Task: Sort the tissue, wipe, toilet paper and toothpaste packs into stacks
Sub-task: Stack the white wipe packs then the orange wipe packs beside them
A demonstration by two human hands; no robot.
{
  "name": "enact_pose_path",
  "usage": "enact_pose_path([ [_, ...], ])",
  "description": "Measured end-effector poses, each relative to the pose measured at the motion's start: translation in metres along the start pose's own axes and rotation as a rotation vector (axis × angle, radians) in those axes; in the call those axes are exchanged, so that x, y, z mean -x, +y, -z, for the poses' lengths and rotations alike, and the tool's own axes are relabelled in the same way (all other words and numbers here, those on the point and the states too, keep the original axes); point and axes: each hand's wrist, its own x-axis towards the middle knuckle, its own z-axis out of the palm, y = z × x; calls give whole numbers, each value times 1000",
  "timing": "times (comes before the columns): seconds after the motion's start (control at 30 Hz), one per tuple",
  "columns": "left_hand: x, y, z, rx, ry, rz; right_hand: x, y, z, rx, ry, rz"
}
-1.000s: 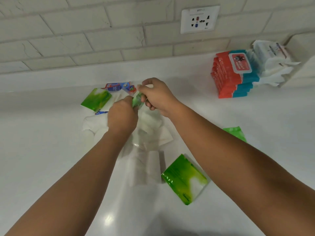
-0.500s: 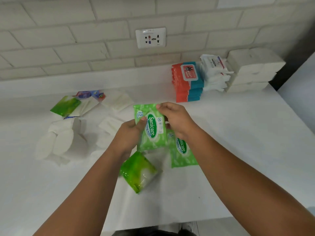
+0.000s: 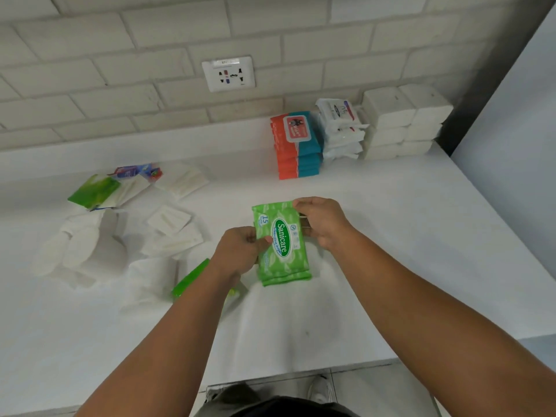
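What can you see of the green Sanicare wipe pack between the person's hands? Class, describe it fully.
The Sanicare pack is a flat, soft, glossy light-green pouch with a leaf pattern, a dark green oval label with white lettering and a "15" near its far left corner. It lies label up on a matching green pack, whose edges show at the near end, on the white counter. The left hand pinches its left edge, thumb on top; the right hand holds its far right corner.
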Motion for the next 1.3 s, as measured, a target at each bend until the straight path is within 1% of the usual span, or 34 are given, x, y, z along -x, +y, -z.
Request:
enact_pose_path([
  [0.13, -6, -11, -7, -20, 62, 69, 2, 15, 15, 238, 48, 109],
  [0.2, -11, -19, -8, -80, 98, 57, 5, 26, 22, 371, 58, 148],
  [0.3, -12, -24, -12, -164, 155, 51, 13, 40, 23, 489, 15, 175],
  [0.4, -5, -18, -17, -260, 226, 32, 22, 51, 20, 600, -84, 216],
  [0.47, -2, -20, -22, -263, 257, 35, 28, 56, 15, 696, -111, 247],
  [0.53, 5, -24, -28, -191, 274, 45, 33, 61, 12, 756, -103, 269],
  [0.67, 26, -36, -40, -36, 267, -38, 41, 73, 12, 746, -59, 279],
  [0.77, 43, -42, -50, -60, 235, -136, 45, 86, 12, 694, -55, 286],
  [0.87, 47, -49, -56, -79, 245, -209, 42, 96, 7, 649, -55, 289],
  [1.07, 29, -48, -48, -82, 272, -207, 28, 87, -9, 621, -71, 298],
  [1.2, 2, -38, -30, -51, 261, -149, 9, 79, -29, 589, -43, 302],
  [1.3, -24, -28, -14, -83, 271, -118, -13, 70, -46, 586, -34, 304],
])
